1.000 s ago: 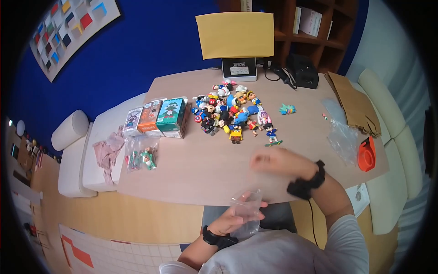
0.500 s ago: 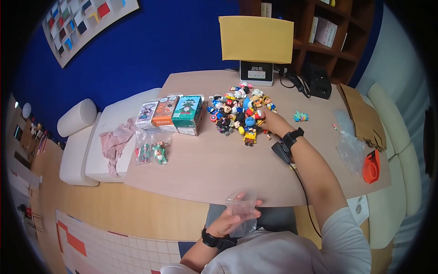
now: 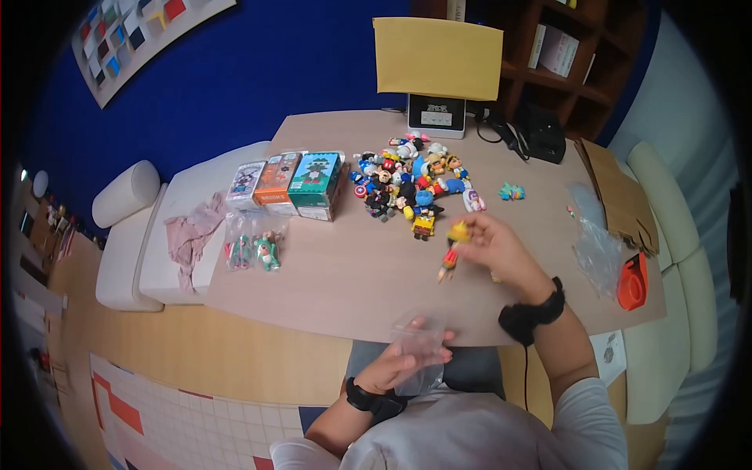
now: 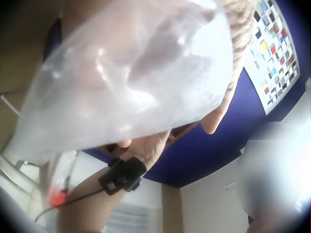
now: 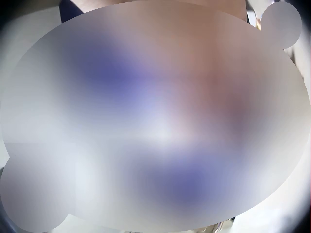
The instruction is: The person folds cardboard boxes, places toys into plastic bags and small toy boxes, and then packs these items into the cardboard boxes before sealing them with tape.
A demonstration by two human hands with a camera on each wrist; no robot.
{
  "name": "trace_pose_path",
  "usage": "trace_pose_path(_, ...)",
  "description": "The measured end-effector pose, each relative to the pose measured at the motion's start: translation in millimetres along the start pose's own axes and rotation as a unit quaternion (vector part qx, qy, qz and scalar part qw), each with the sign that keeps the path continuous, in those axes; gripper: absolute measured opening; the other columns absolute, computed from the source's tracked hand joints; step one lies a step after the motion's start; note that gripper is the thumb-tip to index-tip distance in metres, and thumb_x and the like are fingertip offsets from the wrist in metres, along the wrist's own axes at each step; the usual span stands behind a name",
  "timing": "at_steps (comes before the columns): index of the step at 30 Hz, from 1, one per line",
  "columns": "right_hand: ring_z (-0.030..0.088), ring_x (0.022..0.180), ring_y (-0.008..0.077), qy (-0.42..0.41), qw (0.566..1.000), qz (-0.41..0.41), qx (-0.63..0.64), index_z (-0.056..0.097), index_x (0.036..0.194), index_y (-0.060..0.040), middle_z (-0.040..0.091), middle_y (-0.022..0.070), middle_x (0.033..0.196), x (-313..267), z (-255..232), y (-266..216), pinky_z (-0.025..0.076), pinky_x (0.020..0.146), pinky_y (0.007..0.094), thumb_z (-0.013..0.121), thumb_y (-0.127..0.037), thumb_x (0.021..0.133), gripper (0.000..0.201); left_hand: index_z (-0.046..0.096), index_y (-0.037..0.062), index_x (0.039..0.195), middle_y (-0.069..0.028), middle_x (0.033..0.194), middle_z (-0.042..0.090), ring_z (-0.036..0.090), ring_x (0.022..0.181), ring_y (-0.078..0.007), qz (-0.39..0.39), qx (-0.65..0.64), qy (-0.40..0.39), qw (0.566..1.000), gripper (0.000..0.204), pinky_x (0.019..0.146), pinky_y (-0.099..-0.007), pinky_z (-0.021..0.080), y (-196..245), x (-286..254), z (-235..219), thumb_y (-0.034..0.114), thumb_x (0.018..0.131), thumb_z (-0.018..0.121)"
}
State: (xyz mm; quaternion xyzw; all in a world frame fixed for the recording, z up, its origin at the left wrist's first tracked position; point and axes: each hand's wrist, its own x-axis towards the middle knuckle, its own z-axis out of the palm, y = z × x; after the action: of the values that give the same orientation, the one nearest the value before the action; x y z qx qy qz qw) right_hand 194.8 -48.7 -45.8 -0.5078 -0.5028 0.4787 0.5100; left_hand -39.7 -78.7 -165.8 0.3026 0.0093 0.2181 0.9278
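A small figure with a yellow top and red body (image 3: 449, 262) hangs from the fingers of my right hand (image 3: 501, 252), above the table in front of the figure pile (image 3: 407, 184). My left hand (image 3: 393, 366) holds a clear plastic bag (image 3: 421, 356) at the table's near edge, thumb across its front. Up close in the left wrist view, the bag (image 4: 131, 82) looks crumpled and covers much of that hand. Nearly all of the right wrist view is blurred, so the right hand's grip cannot be read there.
Three boxes (image 3: 314, 182) and bagged figures (image 3: 267, 252) stand on the left of the table (image 3: 337, 290). A turquoise figure (image 3: 511, 191), clear plastic (image 3: 597, 258), an orange-red item (image 3: 632, 282) and brown paper bags (image 3: 619, 188) lie on the right. Behind is a device with a yellow sheet (image 3: 437, 59).
My right hand reached into the pile and has come back toward me with the yellow-and-red figure. The left hand still holds the bag in about the same place.
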Motion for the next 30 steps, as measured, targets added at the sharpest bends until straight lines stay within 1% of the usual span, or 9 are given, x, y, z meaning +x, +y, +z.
trace_pose_path(4, 0.057, 0.081, 0.0054, -0.076, 0.997, -0.012, -0.008, 0.053, 0.108, -0.0001, 0.061, 0.0024, 0.093, -21, 27, 3, 0.047, 0.071, 0.0198, 0.063, -0.003, 0.082, 0.028, 0.016, 0.02, 0.14, -0.0227, 0.134, 0.035, 0.049, 0.11, -0.0307, -0.017, 0.011, -0.002, 1.0, 0.086, 0.098, -0.0469, 0.034, 3, 5, 7, 0.037, 0.075, 0.069)
trace_pose_path(7, 0.058, 0.083, 0.0057, -0.107, 0.993, 0.029, -0.045, 0.054, 0.108, -0.0018, 0.063, 0.0036, 0.094, -29, 38, 3, 0.047, 0.073, 0.0207, 0.065, -0.003, 0.079, 0.031, 0.016, 0.0075, 0.14, -0.0222, 0.136, 0.035, 0.048, 0.116, -0.0283, -0.002, -0.019, -0.018, 1.0, 0.084, 0.102, -0.0448, 0.032, 2, 3, 7, 0.031, 0.078, 0.068)
trace_pose_path(11, 0.06, 0.082, 0.0073, -0.142, 0.967, 0.1, -0.188, 0.059, 0.104, -0.0043, 0.065, 0.0074, 0.084, -40, 53, -15, 0.047, 0.071, 0.0228, 0.065, -0.006, 0.078, 0.027, 0.035, 0.0092, 0.13, -0.0174, 0.127, 0.044, 0.052, 0.109, -0.0302, -0.015, -0.008, 0.022, 1.0, 0.072, 0.097, -0.0486, 0.037, 6, 3, 10, 0.035, 0.073, 0.071)
trace_pose_path(14, 0.061, 0.077, 0.0137, -0.191, 0.937, 0.036, -0.289, 0.06, 0.104, -0.0053, 0.064, 0.0099, 0.079, -37, 52, -4, 0.046, 0.074, 0.029, 0.065, -0.015, 0.078, 0.028, 0.039, 0.0057, 0.126, -0.0155, 0.122, 0.047, 0.052, 0.108, -0.0304, -0.005, -0.031, 0.04, 0.999, 0.067, 0.098, -0.0499, 0.037, 7, 3, 14, 0.033, 0.074, 0.07)
trace_pose_path(17, 0.059, 0.075, 0.0208, -0.172, 0.907, -0.116, -0.368, 0.059, 0.109, -0.0064, 0.064, 0.0074, 0.08, -39, 48, 15, 0.043, 0.08, 0.0343, 0.066, -0.022, 0.078, 0.036, 0.039, 0.0048, 0.126, -0.0148, 0.12, 0.049, 0.052, 0.108, -0.0312, -0.012, -0.045, 0.053, 0.997, 0.062, 0.098, -0.0507, 0.037, 6, 2, 12, 0.029, 0.076, 0.067)
trace_pose_path(20, 0.059, 0.076, 0.0226, -0.134, 0.905, -0.197, -0.353, 0.058, 0.112, -0.0083, 0.064, 0.004, 0.081, -43, 55, 9, 0.04, 0.081, 0.0357, 0.065, -0.023, 0.077, 0.039, 0.04, 0.0039, 0.125, -0.0149, 0.118, 0.05, 0.052, 0.108, -0.0312, -0.01, -0.051, 0.065, 0.997, 0.057, 0.098, -0.0501, 0.037, 4, 2, 8, 0.024, 0.078, 0.063)
trace_pose_path(23, 0.059, 0.078, 0.022, -0.141, 0.864, -0.262, -0.405, 0.057, 0.114, -0.0098, 0.064, 0.0021, 0.082, -42, 56, 15, 0.041, 0.078, 0.0351, 0.063, -0.024, 0.079, 0.038, 0.04, 0.0026, 0.125, -0.0154, 0.116, 0.052, 0.052, 0.109, -0.0293, -0.008, -0.008, 0.082, 0.997, 0.053, 0.098, -0.0468, 0.038, 7, 4, 9, 0.019, 0.079, 0.06)
trace_pose_path(26, 0.059, 0.076, 0.0225, -0.138, 0.91, -0.156, -0.359, 0.057, 0.114, -0.0097, 0.064, 0.0035, 0.082, -41, 60, 13, 0.041, 0.077, 0.0355, 0.061, -0.024, 0.08, 0.037, 0.04, 0.0011, 0.125, -0.0153, 0.116, 0.052, 0.052, 0.11, -0.0266, -0.036, 0.072, 0.092, 0.992, 0.052, 0.098, -0.0418, 0.038, 12, 2, 4, 0.016, 0.079, 0.059)
trace_pose_path(30, 0.059, 0.072, 0.0257, -0.196, 0.911, -0.103, -0.349, 0.058, 0.106, -0.0078, 0.064, 0.0077, 0.081, -32, 59, 7, 0.043, 0.074, 0.0356, 0.059, -0.02, 0.081, 0.028, 0.04, 0.0, 0.126, -0.0147, 0.117, 0.052, 0.052, 0.109, -0.0253, -0.063, 0.12, 0.086, 0.987, 0.053, 0.097, -0.038, 0.038, 17, 2, 7, 0.015, 0.079, 0.058)
